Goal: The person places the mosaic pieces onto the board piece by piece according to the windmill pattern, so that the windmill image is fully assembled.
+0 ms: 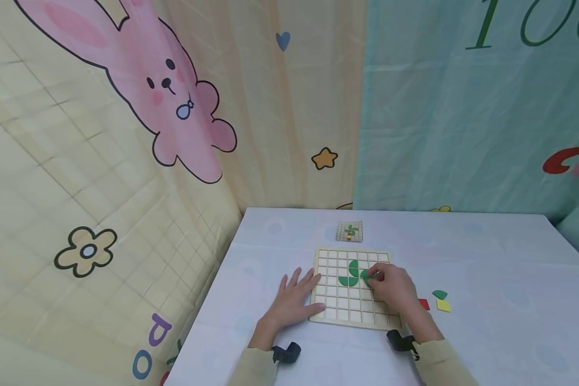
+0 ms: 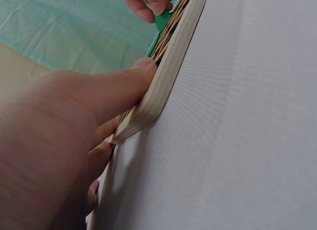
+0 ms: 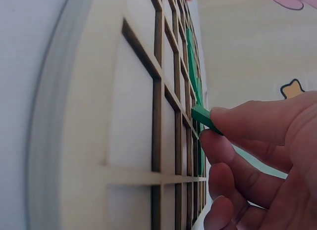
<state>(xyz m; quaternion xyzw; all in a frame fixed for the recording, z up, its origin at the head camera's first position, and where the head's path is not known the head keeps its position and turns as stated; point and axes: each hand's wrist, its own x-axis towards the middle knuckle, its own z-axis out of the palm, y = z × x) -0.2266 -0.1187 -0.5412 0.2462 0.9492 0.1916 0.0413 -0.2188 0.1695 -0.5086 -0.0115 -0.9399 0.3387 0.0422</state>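
Note:
A wooden grid board (image 1: 330,303) lies flat on the table. Near its middle, green curved-edge tiles (image 1: 349,281) sit in the cells. My right hand (image 1: 396,287) is over the board's right part and pinches a green tile (image 3: 205,117) between thumb and index finger. In the right wrist view, that tile's end is right at the grid's slats, beside the laid green ones. My left hand (image 1: 291,300) rests on the board's left edge, fingers spread; the left wrist view shows its thumb (image 2: 126,86) lying along the frame near a rounded corner.
A small picture card (image 1: 349,231) with a grid and green shapes lies beyond the board. Right of the board are a red tile (image 1: 424,304), a loose green tile (image 1: 439,294) and a yellow tile (image 1: 443,305). Printed curtains stand behind the white table (image 1: 502,343).

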